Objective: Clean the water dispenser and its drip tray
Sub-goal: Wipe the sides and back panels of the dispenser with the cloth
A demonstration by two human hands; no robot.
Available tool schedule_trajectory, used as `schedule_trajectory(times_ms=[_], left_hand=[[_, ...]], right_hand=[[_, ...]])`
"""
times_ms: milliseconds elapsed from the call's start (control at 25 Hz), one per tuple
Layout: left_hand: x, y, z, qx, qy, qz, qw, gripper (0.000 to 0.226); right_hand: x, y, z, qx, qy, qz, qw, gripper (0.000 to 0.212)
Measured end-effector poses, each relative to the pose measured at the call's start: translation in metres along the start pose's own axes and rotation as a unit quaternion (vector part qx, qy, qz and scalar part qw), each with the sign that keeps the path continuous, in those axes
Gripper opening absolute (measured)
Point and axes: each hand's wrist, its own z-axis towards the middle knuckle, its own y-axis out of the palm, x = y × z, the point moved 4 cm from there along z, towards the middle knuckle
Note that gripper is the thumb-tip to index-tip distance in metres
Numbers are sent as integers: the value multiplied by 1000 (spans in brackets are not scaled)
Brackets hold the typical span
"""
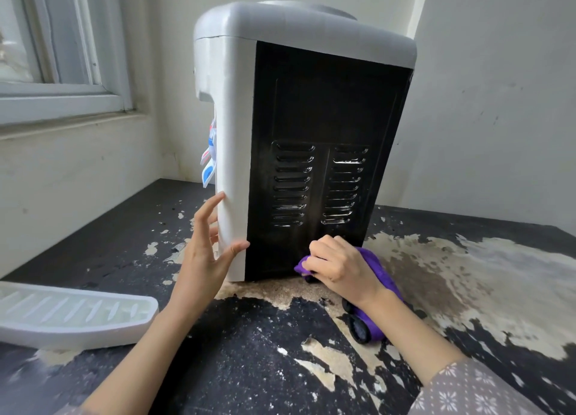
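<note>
Right hand (339,266) clutches a crumpled purple cloth (378,269) against the dispenser (311,128)'s louvred black panel; left hand (205,249) splayed, bracing its smooth white corner.

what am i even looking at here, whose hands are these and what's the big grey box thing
This is one picture from a camera worn on a person's head, looking down at their own hands. The box is a tabletop water dispenser, seen from its black vented side. The left hand steadies its white front corner with straight fingers. The right hand holds a purple cloth against the bottom of the black panel. The white drip tray lies removed on the peeling dark tabletop, at the left.
</note>
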Motion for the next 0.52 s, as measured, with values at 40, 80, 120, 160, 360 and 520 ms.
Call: schedule_trajectory(times_ms=[40,80,120,160,360,520], left_hand=[[0,0,-1,-1,-2,-1,1000,75],[0,-1,-1,-1,-2,-4,1000,75],[0,-1,-1,-1,-2,-9,1000,75],[1,-2,-1,-2,-1,-14,1000,74],[-4,0,1,2,-2,-15,1000,74],[-6,0,4,10,-1,-26,1000,78]], right_hand=[[0,-1,0,-13,13,18,1000,24],[0,-5,2,-10,38,43,998,21],[-2,-8,6,10,75,70,995,18],[-3,-12,12,45,119,92,988,18],[-9,-9,31,93,144,41,984,19],[-23,6,7,-35,65,31,997,19]])
